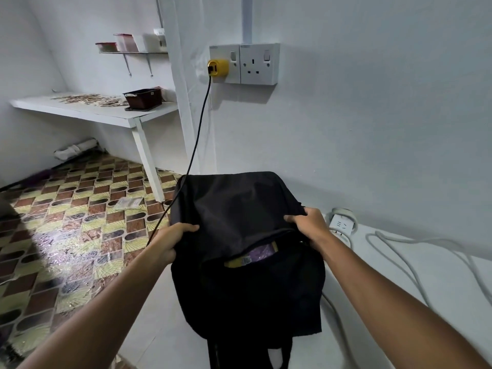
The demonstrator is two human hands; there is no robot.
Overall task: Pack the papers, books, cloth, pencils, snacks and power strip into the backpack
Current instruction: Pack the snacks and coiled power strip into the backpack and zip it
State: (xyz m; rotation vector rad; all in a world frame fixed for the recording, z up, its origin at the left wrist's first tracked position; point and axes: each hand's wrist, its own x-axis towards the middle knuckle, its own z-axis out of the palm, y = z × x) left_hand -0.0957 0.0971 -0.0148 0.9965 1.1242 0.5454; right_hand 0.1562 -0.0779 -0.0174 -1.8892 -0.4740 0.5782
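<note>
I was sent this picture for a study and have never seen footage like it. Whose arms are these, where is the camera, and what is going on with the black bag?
There is no machine here. A person wears a wide-angle camera on the head, looking forward and down, so the two bare arms reaching into view are their own; the lens bends the room's edges.

The left hand and right hand each grip the fabric of a black backpack, one on either side of its opening. The backpack stands on a white surface against the wall. Inside the gap you can glimpse something purple and yellow; what it is I cannot tell.

To the right, on the same surface, lies a white power strip with its white cable, not yet packed. A black cord runs up to a yellow plug in the wall socket.
</note>
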